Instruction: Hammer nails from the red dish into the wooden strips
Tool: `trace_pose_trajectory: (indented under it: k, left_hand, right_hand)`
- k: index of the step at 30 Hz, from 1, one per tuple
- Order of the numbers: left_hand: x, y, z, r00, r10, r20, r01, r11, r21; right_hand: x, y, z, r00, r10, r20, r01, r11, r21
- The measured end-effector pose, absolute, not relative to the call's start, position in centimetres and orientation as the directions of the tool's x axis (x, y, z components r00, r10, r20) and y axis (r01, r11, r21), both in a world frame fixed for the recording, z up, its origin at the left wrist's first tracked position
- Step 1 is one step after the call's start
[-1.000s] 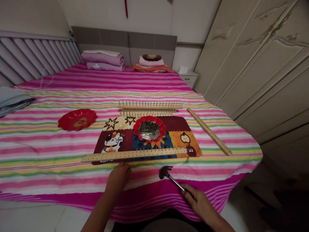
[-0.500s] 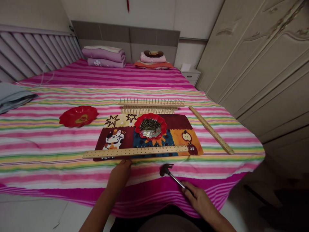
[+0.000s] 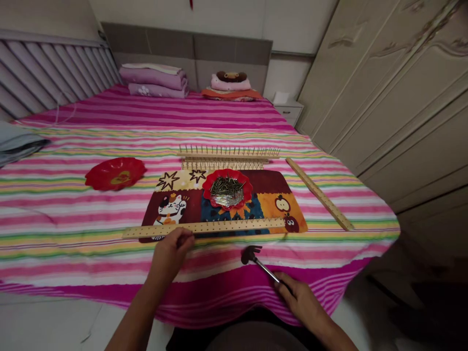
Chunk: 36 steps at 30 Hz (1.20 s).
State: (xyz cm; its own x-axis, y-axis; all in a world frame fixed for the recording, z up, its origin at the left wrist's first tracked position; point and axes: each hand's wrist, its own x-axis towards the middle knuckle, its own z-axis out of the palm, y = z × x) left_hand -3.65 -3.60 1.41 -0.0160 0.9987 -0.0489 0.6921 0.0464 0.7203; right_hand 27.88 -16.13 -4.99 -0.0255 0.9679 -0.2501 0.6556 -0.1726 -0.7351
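Observation:
My left hand [image 3: 173,251] is at the front edge of a long wooden strip [image 3: 234,226] with rows of small holes. Its fingers are curled together against the strip; whatever they pinch is too small to make out. Several nails stand in the strip's right half. My right hand [image 3: 302,302] is closed around the handle of a claw hammer [image 3: 266,269], its head pointing away from me above the bed's near edge. Behind the strip, a red scalloped dish [image 3: 206,189] holds a heap of nails [image 3: 227,190]. Strip and dish lie on a patterned mat [image 3: 288,185].
Behind the mat lie wooden strips [image 3: 226,157] with upright nails. Another strip [image 3: 321,196] lies slantwise at right. A second red dish [image 3: 116,174] and folded grey cloth [image 3: 20,142] are on the striped bed [image 3: 66,214] at left. A wardrobe [image 3: 383,97] stands to the right.
My left hand has risen from below the strip and moved slightly left, now overlapping its front edge with the fingers drawn together. My right hand and the hammer stay almost where they were.

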Motion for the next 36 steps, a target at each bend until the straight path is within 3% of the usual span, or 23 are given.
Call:
trace_pose_trajectory:
  k: [3, 8, 21, 27, 32, 36]
  left_hand:
    - [-3.2, -2.3, 1.4, -0.099, 0.99, -0.103, 0.422, 0.136, 0.896]
    - [-1.8, -0.5, 0.9, -0.147, 0.976, -0.16, 0.287, 0.197, 0.938]
    - [-1.5, -0.3, 0.5, -0.118, 0.99, -0.077, 0.5, 0.126, 0.857]
    - [-1.5, -0.4, 0.3, -0.091, 0.995, -0.032, 0.558, 0.078, 0.826]
    - [-1.4, -0.6, 0.2, -0.109, 0.994, 0.005, 0.592, 0.062, 0.803]
    - [-1.5, -0.6, 0.3, -0.109, 0.994, 0.017, 0.632, 0.056, 0.773]
  right_hand:
    - [27.8, -16.1, -4.9, -0.025, 0.969, -0.247, 0.65, -0.172, -0.74]
    - [27.8, -16.3, -5.1, -0.004, 0.973, -0.229, 0.651, -0.171, -0.739]
    - [27.8, -16.6, -5.1, -0.013, 0.973, -0.229, 0.642, -0.167, -0.749]
    - [26.0, -16.3, -2.5, -0.107, 0.978, -0.178, 0.542, -0.093, -0.835]
    - [22.6, -13.7, 2.2, -0.154, 0.987, -0.039, 0.503, 0.045, -0.863]
    - [20.4, -10.6, 5.1, -0.205, 0.975, 0.091, 0.559, 0.192, -0.807]
